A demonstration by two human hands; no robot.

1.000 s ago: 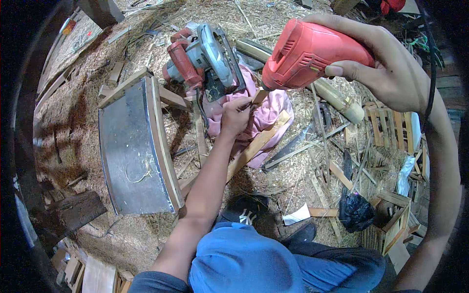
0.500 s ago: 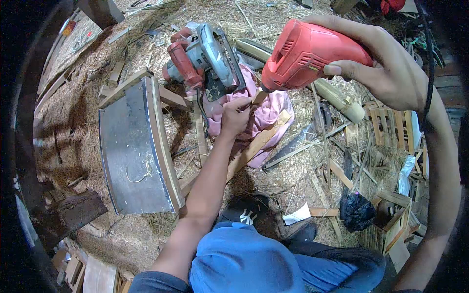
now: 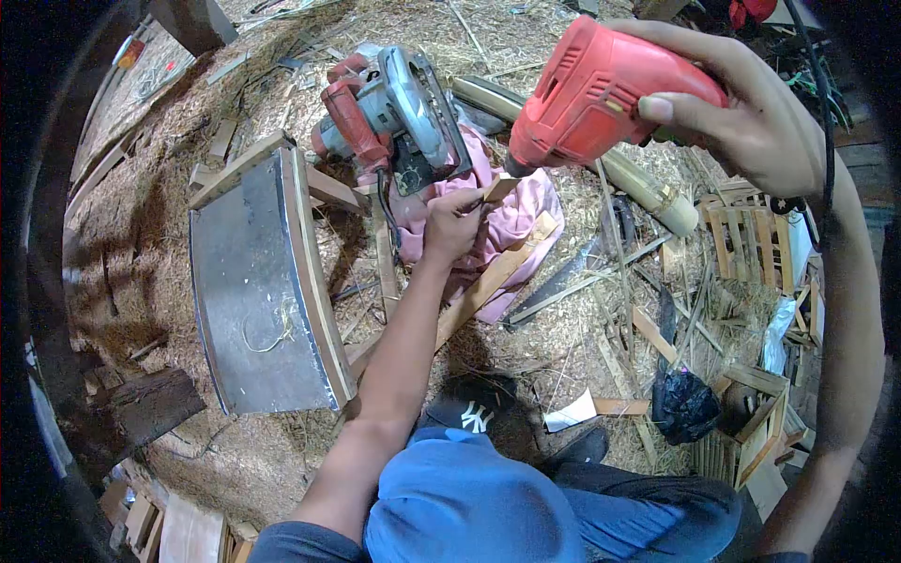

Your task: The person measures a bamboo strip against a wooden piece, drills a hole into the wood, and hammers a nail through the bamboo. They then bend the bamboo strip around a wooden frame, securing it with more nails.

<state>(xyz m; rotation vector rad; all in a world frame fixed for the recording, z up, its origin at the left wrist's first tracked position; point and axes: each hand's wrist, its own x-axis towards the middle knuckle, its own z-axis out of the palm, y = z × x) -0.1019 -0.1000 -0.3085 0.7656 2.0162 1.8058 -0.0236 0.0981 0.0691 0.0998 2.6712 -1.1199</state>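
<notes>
At the upper right my right hand (image 3: pixel 751 122) is wrapped round a red power drill (image 3: pixel 601 89), whose nose points down and to the left. My left hand (image 3: pixel 453 225) pinches a small piece of wood (image 3: pixel 500 190) just below the drill's nose. Whether a bit touches the wood I cannot tell. Under that hand lie a pink cloth (image 3: pixel 535 211) and a longer wooden strip (image 3: pixel 497 277). A circular saw (image 3: pixel 404 113) with a red handle rests at the cloth's upper left.
A curved dark panel in a wooden frame (image 3: pixel 253 281) stands at left. A bamboo pole (image 3: pixel 648 192) lies at right, near a slatted wooden piece (image 3: pixel 751 244). A black plastic bag (image 3: pixel 685 406) and wood scraps lie on the shavings-covered floor.
The drill in my right hand has tilted, its rear end lower, and shifted slightly right, its nose a little away from the wood. My left hand has barely moved.
</notes>
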